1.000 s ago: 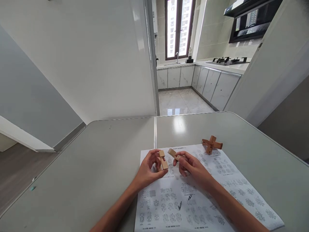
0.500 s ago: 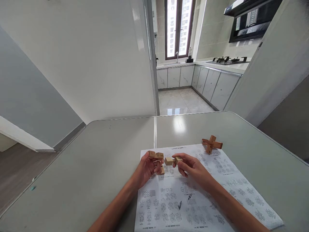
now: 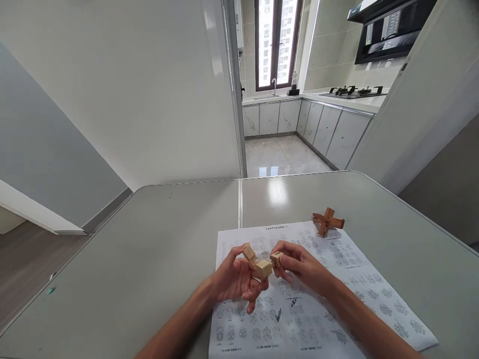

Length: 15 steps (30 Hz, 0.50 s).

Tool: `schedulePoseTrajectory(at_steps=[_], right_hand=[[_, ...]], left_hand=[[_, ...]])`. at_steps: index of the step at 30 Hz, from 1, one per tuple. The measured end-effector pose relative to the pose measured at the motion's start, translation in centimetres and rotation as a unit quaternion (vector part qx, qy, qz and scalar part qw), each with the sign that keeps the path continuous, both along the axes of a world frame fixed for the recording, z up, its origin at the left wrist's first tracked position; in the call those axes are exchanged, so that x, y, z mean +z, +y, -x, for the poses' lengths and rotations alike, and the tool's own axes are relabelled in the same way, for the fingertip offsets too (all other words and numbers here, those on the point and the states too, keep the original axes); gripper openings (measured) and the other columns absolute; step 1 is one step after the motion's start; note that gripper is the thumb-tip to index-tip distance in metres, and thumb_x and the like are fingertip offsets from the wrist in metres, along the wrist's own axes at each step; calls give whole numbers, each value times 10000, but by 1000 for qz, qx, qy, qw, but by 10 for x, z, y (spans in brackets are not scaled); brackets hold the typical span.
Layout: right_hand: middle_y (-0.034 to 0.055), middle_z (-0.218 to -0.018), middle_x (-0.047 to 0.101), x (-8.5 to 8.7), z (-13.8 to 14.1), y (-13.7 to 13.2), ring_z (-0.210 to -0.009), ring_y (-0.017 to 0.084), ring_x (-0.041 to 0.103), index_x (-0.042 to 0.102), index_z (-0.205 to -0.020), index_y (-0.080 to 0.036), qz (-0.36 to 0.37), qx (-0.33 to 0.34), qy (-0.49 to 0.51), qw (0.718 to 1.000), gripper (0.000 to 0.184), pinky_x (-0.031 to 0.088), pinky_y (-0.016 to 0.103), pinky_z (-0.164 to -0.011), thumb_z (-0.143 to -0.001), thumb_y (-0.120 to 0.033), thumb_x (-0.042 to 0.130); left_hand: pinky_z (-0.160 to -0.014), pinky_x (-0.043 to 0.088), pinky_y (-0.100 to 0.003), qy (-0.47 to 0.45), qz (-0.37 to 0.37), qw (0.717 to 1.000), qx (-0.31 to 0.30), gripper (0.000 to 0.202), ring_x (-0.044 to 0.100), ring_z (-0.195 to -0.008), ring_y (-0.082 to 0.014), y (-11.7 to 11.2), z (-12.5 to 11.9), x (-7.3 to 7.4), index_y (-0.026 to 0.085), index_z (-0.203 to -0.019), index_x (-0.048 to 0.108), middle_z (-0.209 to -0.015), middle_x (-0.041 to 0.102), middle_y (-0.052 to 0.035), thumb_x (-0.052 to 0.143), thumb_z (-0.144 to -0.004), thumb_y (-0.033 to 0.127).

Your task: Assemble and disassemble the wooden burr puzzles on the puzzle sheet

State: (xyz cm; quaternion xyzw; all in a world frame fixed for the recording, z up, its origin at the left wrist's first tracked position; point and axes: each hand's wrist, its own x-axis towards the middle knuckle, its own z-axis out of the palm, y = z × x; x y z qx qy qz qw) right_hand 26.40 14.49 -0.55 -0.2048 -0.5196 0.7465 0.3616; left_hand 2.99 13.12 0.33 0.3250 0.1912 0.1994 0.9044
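My left hand is closed around a pale wooden puzzle piece, its notched bar sticking up between thumb and fingers. My right hand pinches a second small wooden block right beside it, the two pieces almost touching. Both hands hover just above a printed sheet of puzzle diagrams lying on the grey table. A darker, assembled wooden cross puzzle rests at the sheet's far right corner, well apart from my hands.
The table has a seam down its middle and rounded far corners. Beyond it a doorway opens onto a kitchen with white cabinets, a hob and a window. A white wall stands to the left.
Both hands have drawn nearer to me and lower over the sheet. The left hand has turned its piece, and the right hand's block now sits close against it.
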Motion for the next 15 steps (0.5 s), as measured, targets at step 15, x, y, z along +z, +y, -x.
schedulePoseTrajectory(at_steps=[15], right_hand=[[-18, -637, 658, 4, 6, -3, -489, 91, 476, 557, -809, -205, -7, 29, -74, 997, 377, 377, 250, -539, -905, -530, 721]], left_hand=[[-654, 578, -375, 45, -25, 996, -66, 621, 541, -553, -118, -6, -8, 3, 130, -1109, 651, -794, 587, -15, 484, -915, 696]])
